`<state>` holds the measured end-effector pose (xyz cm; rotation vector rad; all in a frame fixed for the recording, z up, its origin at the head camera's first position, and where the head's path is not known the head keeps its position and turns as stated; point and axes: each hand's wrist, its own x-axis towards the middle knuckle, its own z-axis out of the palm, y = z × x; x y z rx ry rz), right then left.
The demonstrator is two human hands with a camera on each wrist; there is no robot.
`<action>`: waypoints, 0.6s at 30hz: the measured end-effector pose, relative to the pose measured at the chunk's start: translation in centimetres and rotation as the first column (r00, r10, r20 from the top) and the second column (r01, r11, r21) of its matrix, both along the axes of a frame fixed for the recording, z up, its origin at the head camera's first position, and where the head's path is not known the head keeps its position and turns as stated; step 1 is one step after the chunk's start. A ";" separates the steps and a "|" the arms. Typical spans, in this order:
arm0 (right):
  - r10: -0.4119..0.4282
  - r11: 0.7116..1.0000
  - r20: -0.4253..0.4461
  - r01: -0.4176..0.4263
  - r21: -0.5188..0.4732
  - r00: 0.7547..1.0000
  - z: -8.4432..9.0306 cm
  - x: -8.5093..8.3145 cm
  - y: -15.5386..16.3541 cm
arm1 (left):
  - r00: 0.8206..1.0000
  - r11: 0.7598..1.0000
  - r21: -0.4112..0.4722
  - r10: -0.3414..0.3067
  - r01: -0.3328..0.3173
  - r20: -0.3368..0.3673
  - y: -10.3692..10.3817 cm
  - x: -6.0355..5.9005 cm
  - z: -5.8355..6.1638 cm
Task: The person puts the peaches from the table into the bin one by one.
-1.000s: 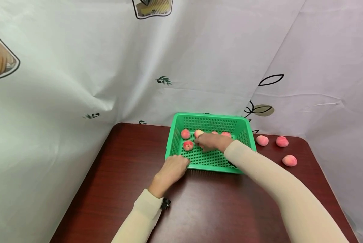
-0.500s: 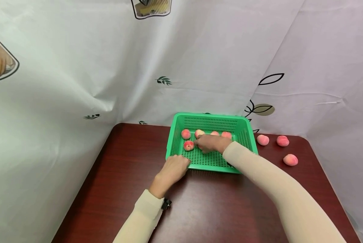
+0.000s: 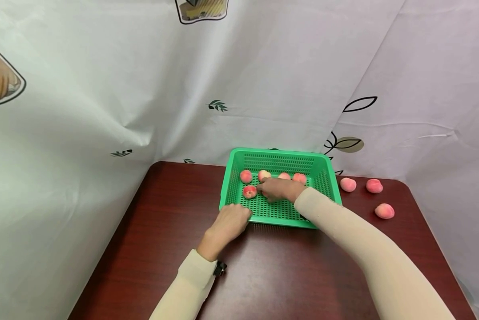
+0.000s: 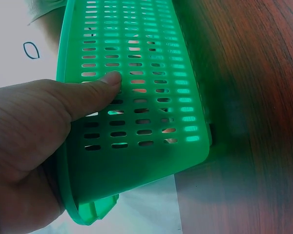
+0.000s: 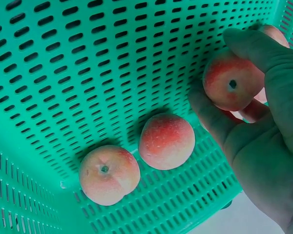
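A green slotted basket (image 3: pixel 324 184) stands at the back of a dark red table. My left hand (image 3: pixel 228 221) grips its near left rim, the thumb (image 4: pixel 103 84) pressed on the outer wall (image 4: pixel 151 73). My right hand (image 3: pixel 278 188) reaches into the basket. In the right wrist view this hand (image 5: pixel 269 114) pinches a peach (image 5: pixel 232 82) between thumb and fingers just above the basket floor (image 5: pixel 88 73). Two more peaches (image 5: pixel 166 141) (image 5: pixel 109 174) lie beside it. From the head view, several peaches (image 3: pixel 246 176) sit along the back wall and one (image 3: pixel 249 191) lies at my fingertips.
Three loose peaches (image 3: pixel 348 184) (image 3: pixel 374 186) (image 3: pixel 384 210) lie on the table (image 3: pixel 263 275) right of the basket. Printed white curtains (image 3: pixel 103 89) close off the back and both sides. Both forearms wear cream sleeves (image 3: pixel 367 249).
My right hand has slid slightly towards me inside the basket, uncovering more of a peach by the back wall. The left hand and the basket have stayed put.
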<state>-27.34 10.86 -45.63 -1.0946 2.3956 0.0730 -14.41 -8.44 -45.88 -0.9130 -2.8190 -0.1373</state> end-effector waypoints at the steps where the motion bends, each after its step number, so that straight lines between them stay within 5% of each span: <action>1: -0.002 1.000 0.001 0.002 0.001 1.000 0.0 0.0 0.0 | 1.000 1.000 -0.001 0.000 0.000 -0.002 0.0 0.0 0.0; 18: -0.068 0.998 0.037 0.067 0.019 0.997 0.1 0.4 -0.2 | 1.000 1.000 0.001 0.004 -0.004 0.000 0.0 0.0 0.0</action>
